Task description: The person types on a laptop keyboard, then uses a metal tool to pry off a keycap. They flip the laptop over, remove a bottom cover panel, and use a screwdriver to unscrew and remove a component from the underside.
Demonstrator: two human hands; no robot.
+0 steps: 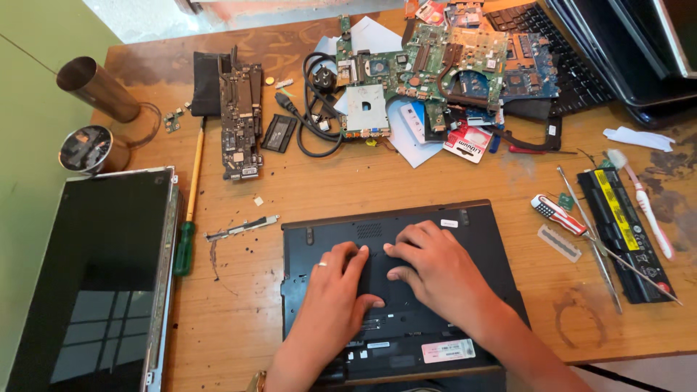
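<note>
A black laptop lies upside down on the wooden table, its bottom panel facing up. My left hand, with a ring on one finger, presses flat on the panel's middle, fingers spread. My right hand rests beside it on the same panel, fingers curled with the tips touching the cover. Neither hand holds a tool. A sticker shows near the laptop's front edge.
A loose screen panel lies at left beside a yellow-green screwdriver. Circuit boards, a power cable and a narrow board crowd the back. At right lie a red-white screwdriver, a battery and a toothbrush.
</note>
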